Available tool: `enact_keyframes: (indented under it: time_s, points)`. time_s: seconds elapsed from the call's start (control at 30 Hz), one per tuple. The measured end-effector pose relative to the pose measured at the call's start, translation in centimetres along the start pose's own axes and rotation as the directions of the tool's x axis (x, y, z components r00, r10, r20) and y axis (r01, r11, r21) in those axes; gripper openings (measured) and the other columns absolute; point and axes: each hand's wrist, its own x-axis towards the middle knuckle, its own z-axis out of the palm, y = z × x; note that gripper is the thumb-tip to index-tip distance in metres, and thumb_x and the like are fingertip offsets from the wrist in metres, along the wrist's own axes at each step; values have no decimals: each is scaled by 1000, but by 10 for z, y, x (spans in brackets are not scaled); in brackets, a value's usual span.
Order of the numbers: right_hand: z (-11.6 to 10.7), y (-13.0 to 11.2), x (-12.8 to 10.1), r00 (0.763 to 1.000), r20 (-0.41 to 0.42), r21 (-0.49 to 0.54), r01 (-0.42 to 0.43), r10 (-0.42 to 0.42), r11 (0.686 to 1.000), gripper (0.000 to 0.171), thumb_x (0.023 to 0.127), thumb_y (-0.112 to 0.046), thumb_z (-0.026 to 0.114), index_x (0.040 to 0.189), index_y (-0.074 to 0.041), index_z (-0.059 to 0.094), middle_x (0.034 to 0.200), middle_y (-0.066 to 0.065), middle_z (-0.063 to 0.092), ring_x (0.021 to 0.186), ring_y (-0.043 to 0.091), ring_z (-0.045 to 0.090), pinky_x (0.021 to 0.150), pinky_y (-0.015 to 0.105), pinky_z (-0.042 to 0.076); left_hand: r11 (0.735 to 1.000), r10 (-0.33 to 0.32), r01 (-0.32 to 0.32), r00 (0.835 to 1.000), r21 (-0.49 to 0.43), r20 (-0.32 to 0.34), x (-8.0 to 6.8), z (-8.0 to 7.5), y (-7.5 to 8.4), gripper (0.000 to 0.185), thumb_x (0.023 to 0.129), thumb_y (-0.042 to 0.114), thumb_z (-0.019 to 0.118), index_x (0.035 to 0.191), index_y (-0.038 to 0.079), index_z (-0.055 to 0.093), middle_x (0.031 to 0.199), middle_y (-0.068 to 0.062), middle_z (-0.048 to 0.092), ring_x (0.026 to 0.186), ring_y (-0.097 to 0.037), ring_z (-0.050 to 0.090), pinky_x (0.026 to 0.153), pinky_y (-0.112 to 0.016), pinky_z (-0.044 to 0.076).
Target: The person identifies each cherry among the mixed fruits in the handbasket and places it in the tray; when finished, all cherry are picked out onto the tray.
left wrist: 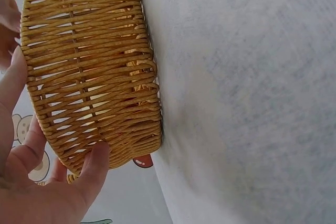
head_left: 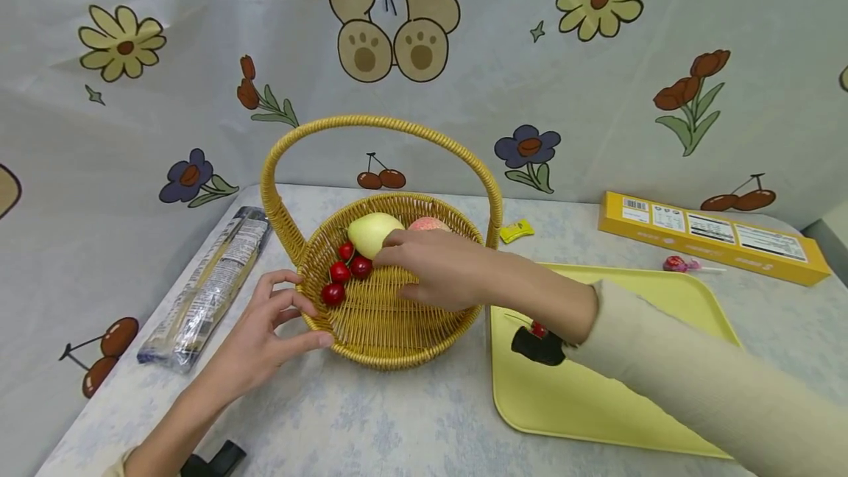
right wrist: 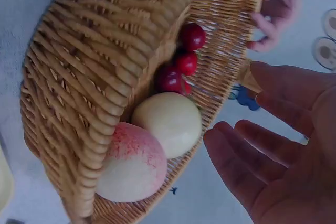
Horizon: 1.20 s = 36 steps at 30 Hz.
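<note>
A wicker basket (head_left: 371, 326) with a tall arched handle stands on the table. My left hand (head_left: 265, 337) grips its left rim; in the left wrist view the fingers and thumb (left wrist: 94, 169) lie against the woven outer wall (left wrist: 94, 77). Over the basket's inside hovers my right hand (head_left: 440, 267), its fingers loosely bent, with nothing held in the right wrist view. Inside lie a pale yellow pear (head_left: 371, 232), a pink-and-white peach (right wrist: 134, 166) and several dark red cherries (head_left: 340, 271). The right hand partly covers the peach in the head view.
A yellow tray (head_left: 596, 403) lies to the right under my right forearm, with a small red thing (head_left: 538, 329) partly hidden by the wrist. Behind it are a wrapped candy (head_left: 517, 231), a lollipop (head_left: 676, 263) and a long yellow box (head_left: 715, 238). A clear-wrapped packet (head_left: 208, 285) lies left.
</note>
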Motion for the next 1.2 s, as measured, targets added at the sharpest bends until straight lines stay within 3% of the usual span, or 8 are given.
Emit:
enact_keyframes:
  time_s: [0.2, 0.4, 0.53, 0.73, 0.97, 1.2]
  points:
    - [4, 5, 43, 984, 177, -21, -10, 14, 1000, 39, 91, -8, 68, 130, -12, 63, 129, 4, 58, 113, 15, 55, 97, 30, 46, 1000, 7, -7, 1000, 1, 2, 2, 0, -1, 27, 80, 14, 84, 89, 9, 59, 133, -14, 32, 125, -36, 38, 96, -54, 48]
    - [13, 7, 76, 961, 275, 15, -34, 29, 999, 37, 87, -3, 67, 122, -13, 68, 116, 2, 64, 96, 15, 52, 85, 32, 45, 1000, 19, -18, 1000, -20, 9, 2, -1, -1, 26, 80, 12, 83, 89, 9, 59, 134, -14, 32, 125, -35, 38, 96, -54, 48]
    - [20, 7, 91, 944, 324, 17, -68, 59, 998, 45, 88, -3, 67, 131, -15, 64, 123, -1, 63, 100, 13, 52, 88, 30, 46, 999, 21, -21, 1000, -33, 7, 2, -1, 0, 25, 81, 11, 83, 89, 8, 59, 135, -14, 32, 125, -36, 38, 96, -55, 48]
    - [28, 8, 103, 929, 369, 30, -51, 36, 998, 44, 88, 0, 63, 129, -14, 64, 119, -1, 61, 98, 12, 51, 85, 24, 44, 1000, 19, -19, 1000, -22, 6, 1, -2, 1, 26, 81, 12, 83, 89, 8, 58, 134, -14, 32, 125, -35, 38, 96, -52, 49]
    - [32, 8, 102, 910, 403, 25, -120, 100, 993, 45, 92, -6, 64, 136, -13, 59, 135, 1, 57, 122, 14, 50, 103, 28, 42, 1000, 31, -31, 999, -7, 8, 2, -1, -2, 27, 81, 13, 83, 89, 10, 58, 133, -14, 32, 124, -34, 38, 96, -54, 49]
    - [30, 9, 99, 901, 429, 35, -91, 68, 995, 37, 91, -6, 66, 127, -12, 65, 128, 2, 60, 113, 14, 52, 97, 28, 45, 1000, 24, -24, 1000, -8, 5, 1, -1, -1, 27, 81, 12, 83, 89, 10, 57, 133, -13, 32, 124, -34, 38, 95, -55, 48]
